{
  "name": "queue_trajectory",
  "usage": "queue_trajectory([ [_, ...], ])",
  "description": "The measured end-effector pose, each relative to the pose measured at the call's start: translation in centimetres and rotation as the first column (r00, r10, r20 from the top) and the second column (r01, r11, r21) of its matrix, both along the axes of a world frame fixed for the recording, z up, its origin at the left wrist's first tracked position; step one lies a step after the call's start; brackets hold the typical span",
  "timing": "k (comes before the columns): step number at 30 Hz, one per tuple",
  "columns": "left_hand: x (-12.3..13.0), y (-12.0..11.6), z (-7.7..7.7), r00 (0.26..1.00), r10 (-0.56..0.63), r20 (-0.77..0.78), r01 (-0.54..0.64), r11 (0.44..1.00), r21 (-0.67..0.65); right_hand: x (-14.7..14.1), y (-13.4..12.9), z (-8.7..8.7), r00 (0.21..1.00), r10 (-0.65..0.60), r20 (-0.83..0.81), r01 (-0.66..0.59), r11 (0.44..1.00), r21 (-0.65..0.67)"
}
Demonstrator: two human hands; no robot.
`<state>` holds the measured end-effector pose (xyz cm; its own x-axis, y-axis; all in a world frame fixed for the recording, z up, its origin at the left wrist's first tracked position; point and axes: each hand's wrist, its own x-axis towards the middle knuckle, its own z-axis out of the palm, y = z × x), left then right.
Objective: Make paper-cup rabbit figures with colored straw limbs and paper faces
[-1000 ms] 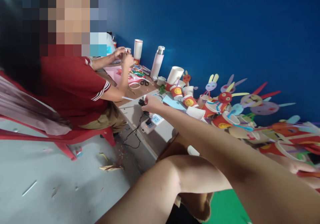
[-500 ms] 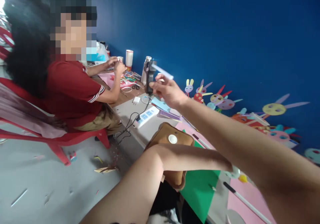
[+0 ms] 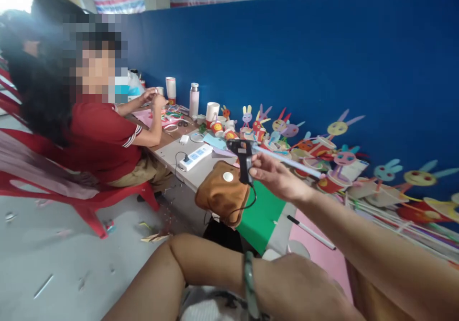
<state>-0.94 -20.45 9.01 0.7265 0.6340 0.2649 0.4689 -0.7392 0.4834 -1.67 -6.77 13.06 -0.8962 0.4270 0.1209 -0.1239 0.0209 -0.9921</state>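
Observation:
My right hand is closed round the grip of a black hot glue gun, above the table. A long, translucent glue stick juts from the back of the gun, and its cord loops below the grip. My left hand reaches across the lower part of the view, back upward, with a green bangle on the wrist. Its fingers are hidden. Under the glue gun are a brown plush hand warmer and green paper. A marker pen lies on pink paper.
Paper-cup rabbit figures line the blue wall. A power strip lies near the table's left edge; beyond it stands a thermos. At left, a person in a red shirt sits on a red chair, hands over craft pieces.
My right hand has drawn the glue gun back from the table's far part, toward me. My left hand has come nearer and its back now shows. The view has shifted.

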Motion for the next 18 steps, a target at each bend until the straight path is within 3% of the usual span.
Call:
queue_trajectory([
  [1,-0.7,-0.7,0.3,0.997,-0.067,0.039,0.07,0.994,-0.089,1.5,-0.5,-0.9,1.0,-0.023,0.0,0.023,0.999,-0.038],
  [3,-2.8,-1.4,1.7,0.946,-0.263,0.19,0.309,0.908,-0.282,4.7,-1.1,-2.6,0.996,-0.092,0.001,0.092,0.99,-0.103],
  [4,-4.1,-1.3,2.6,0.911,-0.301,0.281,0.392,0.844,-0.366,6.2,-1.3,-3.3,0.991,-0.131,-0.01,0.129,0.982,-0.141],
  [6,-6.9,-0.3,4.8,0.837,-0.36,0.412,0.54,0.664,-0.517,9.1,-1.2,-4.6,0.973,-0.224,-0.047,0.209,0.952,-0.222],
  [7,-8.2,0.6,5.8,0.818,-0.35,0.456,0.572,0.579,-0.582,10.4,-1.0,-5.2,0.96,-0.275,-0.059,0.251,0.932,-0.263],
  [9,-10.1,2.9,7.4,0.806,-0.218,0.55,0.575,0.508,-0.641,12.8,-0.3,-6.3,0.921,-0.386,-0.052,0.351,0.88,-0.319],
  [10,-10.6,4.4,7.8,0.788,-0.15,0.597,0.578,0.515,-0.633,13.8,0.1,-6.8,0.899,-0.437,-0.037,0.401,0.852,-0.337],
  [13,-10.1,9.8,7.3,0.712,0.079,0.698,0.466,0.691,-0.553,16.1,1.6,-8.0,0.829,-0.56,0.008,0.522,0.767,-0.373],
  [14,-9.4,11.7,6.6,0.655,0.172,0.736,0.429,0.718,-0.549,16.7,2.0,-8.3,0.803,-0.595,0.016,0.556,0.74,-0.38],
  [16,-7.5,15.6,4.5,0.424,0.402,0.812,0.396,0.724,-0.565,17.5,2.8,-8.8,0.759,-0.651,0.032,0.61,0.693,-0.384],
  [18,-5.6,18.9,2.1,0.222,0.565,0.794,0.395,0.693,-0.603,18.1,3.5,-9.2,0.719,-0.693,0.056,0.657,0.651,-0.379],
])
